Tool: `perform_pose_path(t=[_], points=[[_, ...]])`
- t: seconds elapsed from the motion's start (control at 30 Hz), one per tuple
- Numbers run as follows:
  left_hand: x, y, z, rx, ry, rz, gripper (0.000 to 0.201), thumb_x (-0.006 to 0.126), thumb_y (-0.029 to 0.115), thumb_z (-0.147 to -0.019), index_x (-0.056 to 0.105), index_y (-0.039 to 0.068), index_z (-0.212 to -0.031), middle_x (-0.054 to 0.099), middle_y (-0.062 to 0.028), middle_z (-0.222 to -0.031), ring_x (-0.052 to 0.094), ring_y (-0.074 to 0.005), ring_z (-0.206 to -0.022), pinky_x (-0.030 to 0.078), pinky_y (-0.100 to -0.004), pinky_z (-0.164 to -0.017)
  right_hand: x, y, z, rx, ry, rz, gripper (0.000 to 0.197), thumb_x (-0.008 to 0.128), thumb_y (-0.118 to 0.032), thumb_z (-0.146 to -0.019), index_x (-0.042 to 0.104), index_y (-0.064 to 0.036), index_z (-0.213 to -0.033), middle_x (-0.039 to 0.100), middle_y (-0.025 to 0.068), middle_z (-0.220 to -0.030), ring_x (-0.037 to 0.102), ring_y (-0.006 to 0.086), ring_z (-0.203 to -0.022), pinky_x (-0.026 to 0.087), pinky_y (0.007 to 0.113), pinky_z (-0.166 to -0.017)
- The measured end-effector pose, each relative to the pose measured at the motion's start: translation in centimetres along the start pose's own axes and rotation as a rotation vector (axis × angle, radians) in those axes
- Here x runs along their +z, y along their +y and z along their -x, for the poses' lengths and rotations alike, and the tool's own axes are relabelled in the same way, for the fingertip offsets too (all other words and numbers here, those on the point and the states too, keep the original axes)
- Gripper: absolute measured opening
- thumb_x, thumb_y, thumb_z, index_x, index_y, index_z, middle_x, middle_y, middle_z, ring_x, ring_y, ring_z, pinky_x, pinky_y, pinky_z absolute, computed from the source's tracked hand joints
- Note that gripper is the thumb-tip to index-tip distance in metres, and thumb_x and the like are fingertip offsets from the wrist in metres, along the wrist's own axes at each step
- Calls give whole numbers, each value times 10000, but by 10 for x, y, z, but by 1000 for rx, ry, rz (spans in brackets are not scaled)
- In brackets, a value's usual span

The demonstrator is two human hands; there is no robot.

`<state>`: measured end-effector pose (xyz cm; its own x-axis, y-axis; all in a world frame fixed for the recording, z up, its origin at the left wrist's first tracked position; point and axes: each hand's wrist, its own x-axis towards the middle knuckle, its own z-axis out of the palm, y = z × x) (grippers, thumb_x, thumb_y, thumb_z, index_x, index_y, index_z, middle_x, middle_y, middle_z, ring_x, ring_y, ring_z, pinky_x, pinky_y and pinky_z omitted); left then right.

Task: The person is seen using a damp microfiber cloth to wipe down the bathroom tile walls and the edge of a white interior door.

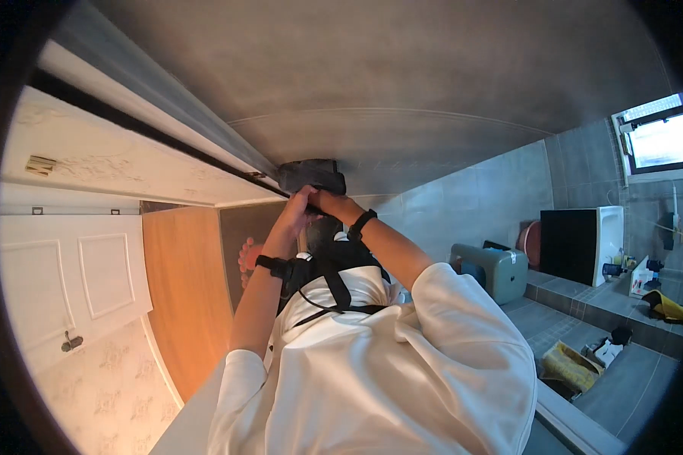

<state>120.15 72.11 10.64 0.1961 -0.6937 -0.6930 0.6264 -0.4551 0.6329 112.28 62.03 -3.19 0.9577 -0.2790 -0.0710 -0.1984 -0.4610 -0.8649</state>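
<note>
My left hand [299, 206] and my right hand [332, 203] are close together in front of me, touching or nearly so. The fingers of both are bent and closed; what lies between them is hidden. Just beyond them, a soft-looking dark grey item [313, 176], perhaps cloth, is against the grey wall, beside the door frame. Whether my fingers grip part of it cannot be made out. A black band circles each wrist. Black straps [334, 284] hang across the front of my white shirt [387, 364].
A white door frame [129, 144] runs along my left, with a white panelled door [76, 265] beyond a wooden floor [186, 288]. A pink-red item [249, 258] lies on the dark floor. At right are a green bin-like container [497, 271], a tiled step [569, 302] and a yellow sponge-like item [571, 365].
</note>
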Motion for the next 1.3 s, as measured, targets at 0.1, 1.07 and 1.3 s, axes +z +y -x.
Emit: perform_pose_path(t=[0.1,1.07,1.3], points=[[7,-9,7,313,93,-45,466,549,365,-826,459,31,-1138,506,-89,-1097,491,-176,-947,434,-321,-782,-31,-69,6,-216,303,353,312,535,-220,-820,560,-32,-1068,548,156,-1149,508,311,-1045,376,389,-929],[63,5,-27,1026,-47,-953,375,568,232,-788,506,-2,-1074,502,-198,-1063,464,-350,-1033,373,-419,-892,-60,-56,64,278,791,-901,513,262,-526,-928,463,-104,-1138,502,26,-1001,491,150,-872,433,301,-775],[-62,39,-83,772,-15,-629,305,582,266,-835,461,11,-951,479,-103,-939,447,-202,-877,367,-315,-823,3,-140,11,474,589,-695,495,382,-499,-865,575,-52,-781,495,3,-638,444,148,-564,380,296,-517]])
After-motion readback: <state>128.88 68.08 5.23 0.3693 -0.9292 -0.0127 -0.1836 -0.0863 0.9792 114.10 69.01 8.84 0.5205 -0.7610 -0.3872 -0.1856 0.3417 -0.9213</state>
